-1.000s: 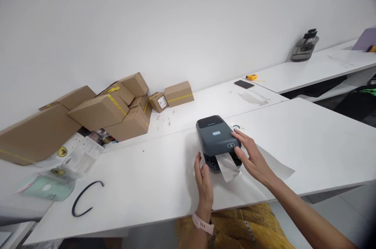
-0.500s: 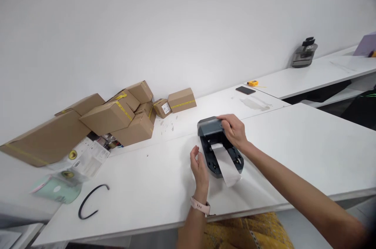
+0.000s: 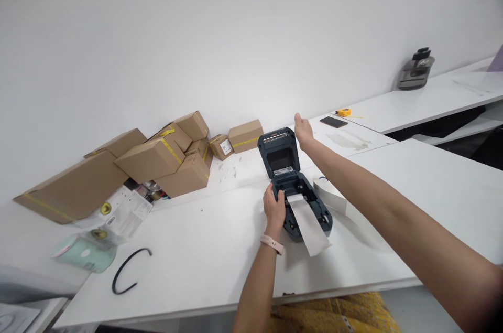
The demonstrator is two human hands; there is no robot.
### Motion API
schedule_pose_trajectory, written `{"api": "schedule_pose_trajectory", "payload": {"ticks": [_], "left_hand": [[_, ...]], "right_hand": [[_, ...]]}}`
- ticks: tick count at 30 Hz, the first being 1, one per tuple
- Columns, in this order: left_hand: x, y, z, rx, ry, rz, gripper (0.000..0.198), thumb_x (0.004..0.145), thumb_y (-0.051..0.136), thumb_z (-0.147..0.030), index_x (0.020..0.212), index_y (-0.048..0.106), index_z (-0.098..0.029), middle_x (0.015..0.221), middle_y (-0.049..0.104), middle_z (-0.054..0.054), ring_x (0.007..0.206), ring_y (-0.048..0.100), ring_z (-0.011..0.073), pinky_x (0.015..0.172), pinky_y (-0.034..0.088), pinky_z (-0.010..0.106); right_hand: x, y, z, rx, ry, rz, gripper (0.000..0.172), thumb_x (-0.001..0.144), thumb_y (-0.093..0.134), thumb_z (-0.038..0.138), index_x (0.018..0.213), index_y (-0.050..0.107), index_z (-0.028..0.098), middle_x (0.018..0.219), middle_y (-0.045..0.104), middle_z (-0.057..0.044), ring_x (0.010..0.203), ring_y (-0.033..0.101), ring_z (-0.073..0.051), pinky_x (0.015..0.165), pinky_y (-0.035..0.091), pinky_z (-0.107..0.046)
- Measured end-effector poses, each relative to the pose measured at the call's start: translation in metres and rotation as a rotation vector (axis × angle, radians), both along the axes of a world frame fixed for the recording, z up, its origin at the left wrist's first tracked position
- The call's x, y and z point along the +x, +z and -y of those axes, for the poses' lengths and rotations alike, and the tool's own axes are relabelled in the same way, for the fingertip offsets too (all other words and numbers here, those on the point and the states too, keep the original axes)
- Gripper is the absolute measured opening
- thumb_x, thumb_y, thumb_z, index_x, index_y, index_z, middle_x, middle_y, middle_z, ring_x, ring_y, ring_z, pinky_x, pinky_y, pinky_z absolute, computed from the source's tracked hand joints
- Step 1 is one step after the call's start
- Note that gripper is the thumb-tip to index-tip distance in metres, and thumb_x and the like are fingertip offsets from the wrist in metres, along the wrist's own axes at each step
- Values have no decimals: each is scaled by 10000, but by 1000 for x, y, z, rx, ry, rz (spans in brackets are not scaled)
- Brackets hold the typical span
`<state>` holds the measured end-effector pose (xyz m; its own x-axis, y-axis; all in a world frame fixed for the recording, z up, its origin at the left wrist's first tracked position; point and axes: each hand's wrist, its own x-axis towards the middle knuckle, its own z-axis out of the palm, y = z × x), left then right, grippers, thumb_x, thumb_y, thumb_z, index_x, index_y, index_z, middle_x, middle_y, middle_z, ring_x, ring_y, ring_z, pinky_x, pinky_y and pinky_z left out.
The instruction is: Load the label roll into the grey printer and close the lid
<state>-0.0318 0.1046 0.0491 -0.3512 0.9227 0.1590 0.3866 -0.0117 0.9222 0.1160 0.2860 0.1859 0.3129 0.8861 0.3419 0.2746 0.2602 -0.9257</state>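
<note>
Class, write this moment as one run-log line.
left hand: holding side of dark-blue plastic printer; right hand: raised near printer's open dark lid; white paper strip: draped over front edge

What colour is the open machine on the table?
The machine is dark blue-grey, seen in the head view.

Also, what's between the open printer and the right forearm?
In the head view, white paper on the table lies between the printer and forearm.
</note>
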Motion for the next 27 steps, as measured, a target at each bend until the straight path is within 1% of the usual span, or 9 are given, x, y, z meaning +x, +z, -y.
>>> {"api": "schedule_pose_trajectory", "payload": {"ticks": [4, 7, 10, 15, 17, 19, 22, 25, 27], "left_hand": [[4, 5, -13, -48, 12, -63, 671, 868, 628, -486, 1447, 471, -187, 1485, 548, 175, 1408, 467, 327, 1147, 344, 442], [6, 5, -20, -62, 23, -139, 722, 872, 625, -465, 1487, 413, -151, 1520, 501, 207, 1412, 460, 354, 1141, 345, 468], [6, 2, -23, -75, 17, -207, 689, 910, 571, -429, 1507, 378, -144, 1526, 497, 199, 1405, 476, 343, 1133, 360, 451], [5, 1, -24, -107, 24, -316, 645, 938, 532, -358, 1521, 343, -157, 1520, 518, 166, 1377, 517, 304, 1100, 403, 397], [4, 3, -24, -104, 35, -324, 601, 954, 493, -294, 1522, 341, -174, 1460, 585, 148, 1330, 567, 283, 1080, 417, 381], [4, 4, -24, -102, 47, -339, 565, 963, 456, -247, 1517, 353, -199, 1371, 659, 129, 1260, 622, 273, 1050, 435, 376], [4, 5, -22, -104, 65, -363, 547, 963, 445, -233, 1504, 370, -204, 1329, 687, 128, 1221, 648, 280, 1024, 447, 385], [5, 7, -20, -113, 72, -361, 553, 960, 447, -245, 1503, 363, -182, 1384, 652, 140, 1251, 629, 286, 1031, 441, 397], [6, 8, -19, -122, 72, -352, 555, 959, 444, -251, 1503, 361, -183, 1389, 650, 136, 1251, 629, 286, 1033, 440, 404]], "right_hand": [[17, -47, 43, 80, -12, 101, 575, 997, 237, 539, 1342, 534, 188, 1324, 615, -161, 1172, 576, -287, 979, 472, -486], [26, -90, 87, 124, 163, 302, 403, 941, 420, 449, 1141, 673, 208, 1119, 714, -108, 988, 648, -254, 889, 525, -438], [26, -117, 116, 158, 393, 559, 271, 890, 506, 315, 1000, 743, 248, 1023, 758, -61, 1000, 653, -251, 911, 513, -423], [17, -118, 117, 160, 682, 1001, 289, 773, 613, 131, 984, 778, 240, 1044, 771, -84, 1151, 617, -294, 1120, 314, -503], [13, -116, 111, 138, 749, 1149, 288, 756, 643, 108, 974, 777, 241, 1008, 774, -85, 1121, 633, -292, 1159, 225, -536], [9, -116, 104, 98, 797, 1273, 264, 749, 679, 105, 963, 770, 231, 967, 771, -81, 1063, 656, -284, 1158, 209, -562], [0, -119, 96, 15, 834, 1407, 204, 838, 717, 209, 1039, 731, 180, 1038, 741, -86, 1054, 659, -265, 1104, 344, -558], [-11, -123, 90, -69, 825, 1465, 338, 957, 643, 377, 1216, 636, 160, 1225, 658, -90, 1079, 649, -231, 955, 530, -474], [-16, -127, 87, -102, 807, 1467, 377, 974, 622, 392, 1275, 599, 166, 1275, 627, -95, 1080, 648, -225, 905, 566, -444]]}}
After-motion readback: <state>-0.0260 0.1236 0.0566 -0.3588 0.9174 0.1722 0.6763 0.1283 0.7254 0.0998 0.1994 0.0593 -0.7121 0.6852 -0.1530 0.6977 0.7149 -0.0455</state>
